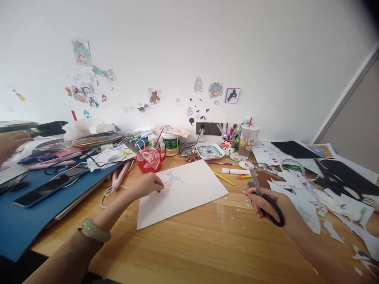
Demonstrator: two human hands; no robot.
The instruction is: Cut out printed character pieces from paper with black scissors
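Note:
My right hand (pixel 271 201) is wrapped round a pair of black-handled scissors (pixel 274 212), whose metal blades point up and away from me above the table. My left hand (pixel 148 184), with a pale green bangle on its wrist, is over the left edge of a white sheet of paper (pixel 183 203). Its fingers are closed together, and anything between them is too small to make out. On the sheet, just right of those fingers, lie a small pale blue figure (pixel 174 178) and several tiny reddish bits.
Behind the sheet stand a red mug (pixel 147 167), a patterned dish (pixel 209 150) and a lidded drink cup (pixel 248 140). Paper scraps (pixel 333 230) and larger black scissors (pixel 331 177) lie right. Leftward are a phone (pixel 50 189) and another person's hand (pixel 14 142).

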